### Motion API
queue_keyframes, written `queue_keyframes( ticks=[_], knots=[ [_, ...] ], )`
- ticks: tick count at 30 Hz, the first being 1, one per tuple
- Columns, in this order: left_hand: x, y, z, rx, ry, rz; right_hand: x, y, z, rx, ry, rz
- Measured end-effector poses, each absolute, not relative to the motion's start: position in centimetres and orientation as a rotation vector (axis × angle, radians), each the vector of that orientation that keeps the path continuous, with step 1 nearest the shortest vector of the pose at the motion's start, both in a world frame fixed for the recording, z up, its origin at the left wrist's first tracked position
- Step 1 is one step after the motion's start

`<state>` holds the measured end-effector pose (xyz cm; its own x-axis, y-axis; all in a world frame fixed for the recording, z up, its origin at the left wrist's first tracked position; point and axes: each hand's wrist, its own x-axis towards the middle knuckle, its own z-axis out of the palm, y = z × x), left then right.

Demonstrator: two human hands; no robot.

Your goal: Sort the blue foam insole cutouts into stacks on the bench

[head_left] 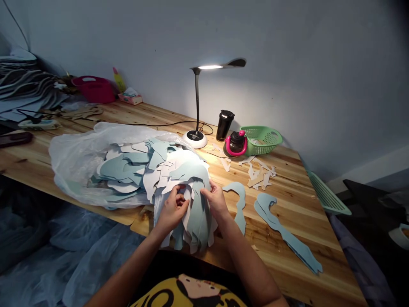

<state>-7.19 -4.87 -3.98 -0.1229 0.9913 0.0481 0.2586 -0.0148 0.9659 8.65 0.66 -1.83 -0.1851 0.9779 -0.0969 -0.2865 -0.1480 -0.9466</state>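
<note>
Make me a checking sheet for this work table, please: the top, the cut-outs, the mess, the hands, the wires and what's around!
Surface: wooden table, grain showing.
Job's things: pile of pale blue and white cut-outs, partly in a plastic bag; loose blue cut-outs to the right.
Clutter: scraps, green basket, black cup, bottle with pink trim.
Hands: left hand and right hand at the pile; grip unclear.
Cables: black cord behind the bag, near the lamp.
Surroundings: plain wall; crumpled plastic below the table, lower left.
</note>
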Motion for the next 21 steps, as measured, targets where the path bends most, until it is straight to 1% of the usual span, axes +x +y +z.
queue_keyframes(
  ticks=[2,5,7,10,13,17,21],
  knots=[
    [-7.0,-5.0,-3.9,1.374,1.549,1.206,9.2,1.0,-2.2,-1.050,-0.996,1.446],
    [-6.7,-5.3,-3.6,1.374,1.555,1.212,9.5,0.9,-2.5,-1.085,-0.961,1.521],
    [-6.6,-5.3,-3.6,1.378,1.548,1.215,9.4,0.6,-2.5,-1.068,-1.062,1.512],
    [-6.7,-5.3,-3.8,1.398,1.563,1.232,9.4,0.2,-2.7,-1.090,-1.263,1.311],
    [-6.7,-5.3,-4.0,1.400,1.554,1.240,10.3,0.5,-3.2,-1.195,-1.345,1.166],
    [-6.4,-5.4,-4.0,1.397,1.570,1.255,10.7,0.8,-3.7,-1.308,-1.431,1.121],
    [-6.5,-5.4,-4.0,1.528,1.603,1.242,8.6,0.4,-4.1,-1.321,-1.463,1.067]
  ],
)
